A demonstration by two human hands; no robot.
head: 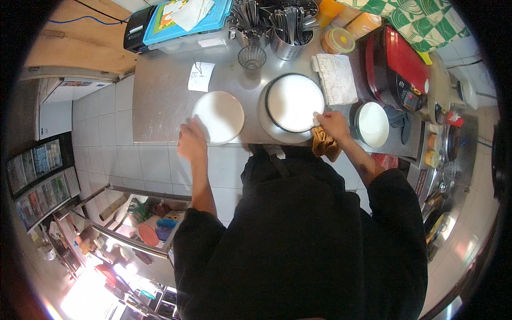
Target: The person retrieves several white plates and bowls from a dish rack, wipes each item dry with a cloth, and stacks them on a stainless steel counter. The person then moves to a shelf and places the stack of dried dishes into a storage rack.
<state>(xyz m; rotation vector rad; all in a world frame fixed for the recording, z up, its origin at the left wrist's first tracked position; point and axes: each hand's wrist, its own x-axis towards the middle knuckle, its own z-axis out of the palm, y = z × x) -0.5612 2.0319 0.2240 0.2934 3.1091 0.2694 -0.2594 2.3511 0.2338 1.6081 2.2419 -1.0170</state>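
My left hand (192,140) grips the left rim of a round white plate (219,117) at the table's front edge. To the right, another white plate (295,103) tops a stack, with a dark-rimmed piece and a wider pale one (265,120) showing beneath. At that plate's lower right rim, my right hand (334,125) pinches a small whitish piece (317,119), too small to identify. Just below these fingers, a crumpled brown cloth (325,142) hangs over the table edge. Beyond the plates stands a ribbed clear glass (252,61).
The steel table (164,96) also carries a printed slip (201,77), perforated cutlery holders (291,42), a folded whitish cloth (335,79) and a lidded tub (338,40). Stacked white bowls (373,124) sit right, near a red rice cooker (402,66). A blue-lidded plastic box (188,24) stands back left.
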